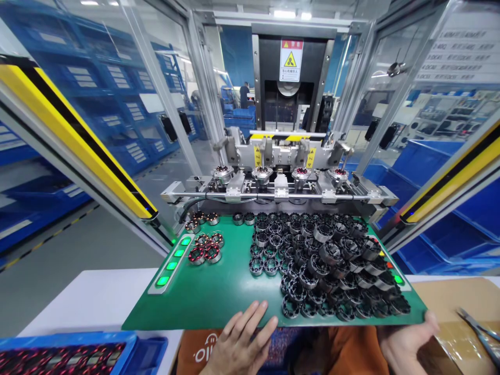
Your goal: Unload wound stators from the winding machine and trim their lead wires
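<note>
My left hand (248, 338) rests at the front edge of the green work surface (234, 297), fingers stretched out and nothing in them. At the surface's front right corner is my right hand (410, 344), its thumb up beside the corner and its other fingers hidden. Many black and silver motor stator cores (332, 252) stand in rows and stacks on the right half. To the left sit several copper-wound stators (205, 247). Behind the surface, a winding machine (281, 185) carries stators in its holders, including one wound stator (300, 174).
A button strip (171, 265) with green lights lies left, with another partly hidden at right. Yellow-black posts (78, 135) flank the station. A blue tray (66, 354) of wound stators stands front left. Pliers (480, 333) lie on cardboard (455, 297) at right.
</note>
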The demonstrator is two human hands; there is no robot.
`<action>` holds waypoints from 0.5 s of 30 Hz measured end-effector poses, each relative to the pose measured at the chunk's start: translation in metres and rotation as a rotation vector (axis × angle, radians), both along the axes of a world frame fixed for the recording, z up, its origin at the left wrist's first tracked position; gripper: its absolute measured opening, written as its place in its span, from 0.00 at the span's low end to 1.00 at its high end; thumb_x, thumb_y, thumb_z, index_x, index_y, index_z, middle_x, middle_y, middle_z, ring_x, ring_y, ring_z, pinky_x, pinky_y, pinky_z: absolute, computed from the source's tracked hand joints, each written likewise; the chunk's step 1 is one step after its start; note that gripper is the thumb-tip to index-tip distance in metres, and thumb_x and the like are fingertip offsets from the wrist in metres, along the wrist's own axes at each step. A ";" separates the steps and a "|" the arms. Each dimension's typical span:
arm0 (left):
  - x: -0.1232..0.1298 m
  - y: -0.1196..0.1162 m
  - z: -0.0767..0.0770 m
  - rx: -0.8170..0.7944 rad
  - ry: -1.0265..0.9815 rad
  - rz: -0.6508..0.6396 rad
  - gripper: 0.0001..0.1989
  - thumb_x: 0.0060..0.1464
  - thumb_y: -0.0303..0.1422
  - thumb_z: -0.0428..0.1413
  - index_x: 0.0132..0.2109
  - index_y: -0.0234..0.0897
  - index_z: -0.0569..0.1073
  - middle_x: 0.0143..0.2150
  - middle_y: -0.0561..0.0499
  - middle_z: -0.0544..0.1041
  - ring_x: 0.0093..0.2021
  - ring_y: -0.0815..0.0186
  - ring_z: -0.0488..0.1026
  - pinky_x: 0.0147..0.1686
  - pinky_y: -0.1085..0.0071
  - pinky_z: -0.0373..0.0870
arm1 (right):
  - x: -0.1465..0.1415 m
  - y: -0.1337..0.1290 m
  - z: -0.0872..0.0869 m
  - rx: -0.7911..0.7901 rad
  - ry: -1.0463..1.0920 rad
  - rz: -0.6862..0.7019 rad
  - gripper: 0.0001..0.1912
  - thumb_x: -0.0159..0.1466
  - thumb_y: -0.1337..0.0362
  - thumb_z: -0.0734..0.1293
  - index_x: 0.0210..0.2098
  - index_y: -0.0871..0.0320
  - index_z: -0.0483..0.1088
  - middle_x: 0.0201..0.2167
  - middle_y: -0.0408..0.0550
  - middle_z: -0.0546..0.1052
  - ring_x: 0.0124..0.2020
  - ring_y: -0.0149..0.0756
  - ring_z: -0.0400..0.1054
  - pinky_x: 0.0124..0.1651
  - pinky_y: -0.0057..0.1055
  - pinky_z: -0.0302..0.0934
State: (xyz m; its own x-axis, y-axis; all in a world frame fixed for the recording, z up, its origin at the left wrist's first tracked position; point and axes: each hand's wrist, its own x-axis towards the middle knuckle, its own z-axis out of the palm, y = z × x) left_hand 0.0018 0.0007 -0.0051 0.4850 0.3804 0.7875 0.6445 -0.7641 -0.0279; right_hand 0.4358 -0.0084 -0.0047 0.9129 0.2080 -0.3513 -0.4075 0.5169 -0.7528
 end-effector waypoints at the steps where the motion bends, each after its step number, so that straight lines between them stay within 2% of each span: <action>1: 0.000 0.000 0.000 -0.001 0.001 -0.002 0.12 0.82 0.41 0.63 0.62 0.45 0.89 0.70 0.47 0.85 0.79 0.62 0.73 0.90 0.65 0.50 | 0.000 0.000 0.000 -0.004 -0.007 0.004 0.23 0.55 0.43 0.67 0.39 0.50 0.83 0.47 0.55 0.91 0.57 0.67 0.88 0.47 0.62 0.90; 9: -0.001 0.000 -0.003 -0.004 0.010 -0.004 0.14 0.80 0.40 0.65 0.65 0.47 0.88 0.70 0.46 0.85 0.84 0.63 0.69 0.90 0.64 0.49 | 0.001 0.000 -0.004 -0.019 -0.049 0.014 0.23 0.54 0.41 0.67 0.38 0.49 0.82 0.48 0.54 0.91 0.57 0.69 0.88 0.47 0.66 0.89; 15: -0.001 0.000 -0.004 -0.008 0.005 0.001 0.14 0.79 0.40 0.66 0.66 0.47 0.88 0.69 0.46 0.86 0.81 0.63 0.72 0.89 0.64 0.51 | 0.002 -0.002 -0.006 0.003 -0.066 0.042 0.23 0.51 0.40 0.70 0.36 0.49 0.81 0.48 0.56 0.91 0.60 0.74 0.87 0.45 0.67 0.89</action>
State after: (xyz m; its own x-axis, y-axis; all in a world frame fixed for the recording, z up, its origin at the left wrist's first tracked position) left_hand 0.0004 0.0004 -0.0094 0.4881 0.3871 0.7823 0.6455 -0.7634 -0.0250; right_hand 0.4380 -0.0105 -0.0102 0.9246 0.2473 -0.2896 -0.3780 0.5029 -0.7773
